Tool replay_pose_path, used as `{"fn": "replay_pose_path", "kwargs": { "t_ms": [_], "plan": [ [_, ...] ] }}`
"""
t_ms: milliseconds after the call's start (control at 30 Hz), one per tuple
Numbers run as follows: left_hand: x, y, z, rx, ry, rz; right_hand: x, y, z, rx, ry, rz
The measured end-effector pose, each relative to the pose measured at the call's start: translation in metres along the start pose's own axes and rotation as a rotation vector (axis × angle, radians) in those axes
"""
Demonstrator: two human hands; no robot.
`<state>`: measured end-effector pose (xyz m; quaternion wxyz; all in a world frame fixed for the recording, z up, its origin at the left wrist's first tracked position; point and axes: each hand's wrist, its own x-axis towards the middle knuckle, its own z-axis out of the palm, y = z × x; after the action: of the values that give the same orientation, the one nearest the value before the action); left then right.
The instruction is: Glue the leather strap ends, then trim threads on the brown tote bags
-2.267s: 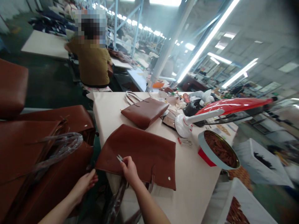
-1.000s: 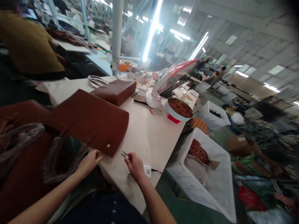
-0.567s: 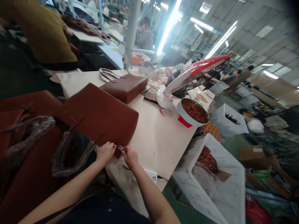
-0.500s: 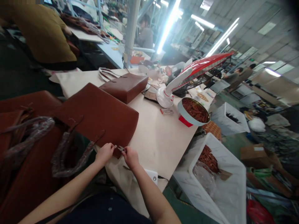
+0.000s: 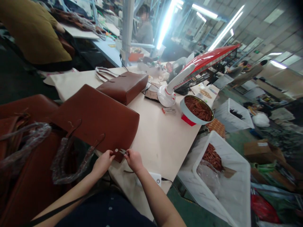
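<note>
A brown leather bag (image 5: 106, 116) lies across the table's near left edge, its plastic-wrapped handle (image 5: 60, 164) hanging toward me. Small metal thread snips (image 5: 123, 152) are gripped in my right hand (image 5: 134, 160), blades apart and pointing left over the bag's near corner. Just left of the blades, a small white disc (image 5: 116, 150) shows against the leather. My left hand (image 5: 103, 162) is beside that disc, thumb and fingers pinched together at the bag's edge. What they pinch is too small to make out.
A second brown bag (image 5: 125, 86) rests behind, near a red-and-white fan (image 5: 167, 96). A round tin (image 5: 197, 110) of brown leather pieces stands at the table's right edge. White crates (image 5: 224, 183) fill the floor at right. A co-worker in a mustard top (image 5: 35, 34) is far left.
My left hand has drawn back a little to the left, uncovering the white disc. My right hand keeps the snips at nearly the same spot. The view has shifted slightly.
</note>
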<state>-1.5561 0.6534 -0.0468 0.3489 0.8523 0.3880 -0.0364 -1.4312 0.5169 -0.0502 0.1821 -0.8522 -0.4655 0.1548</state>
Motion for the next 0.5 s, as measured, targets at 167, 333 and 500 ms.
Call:
{"fn": "replay_pose_path", "kwargs": {
  "t_ms": [167, 333, 500],
  "plan": [
    [0.009, -0.012, -0.002, -0.058, -0.072, -0.007, 0.005, -0.009, 0.002, -0.014, -0.043, -0.081],
    [0.015, -0.021, 0.005, -0.149, -0.087, -0.047, 0.009, -0.015, 0.004, -0.026, -0.040, -0.082],
    [0.018, -0.019, 0.016, -0.239, -0.052, -0.041, 0.016, -0.019, 0.005, -0.034, -0.037, -0.079]
  ]
}}
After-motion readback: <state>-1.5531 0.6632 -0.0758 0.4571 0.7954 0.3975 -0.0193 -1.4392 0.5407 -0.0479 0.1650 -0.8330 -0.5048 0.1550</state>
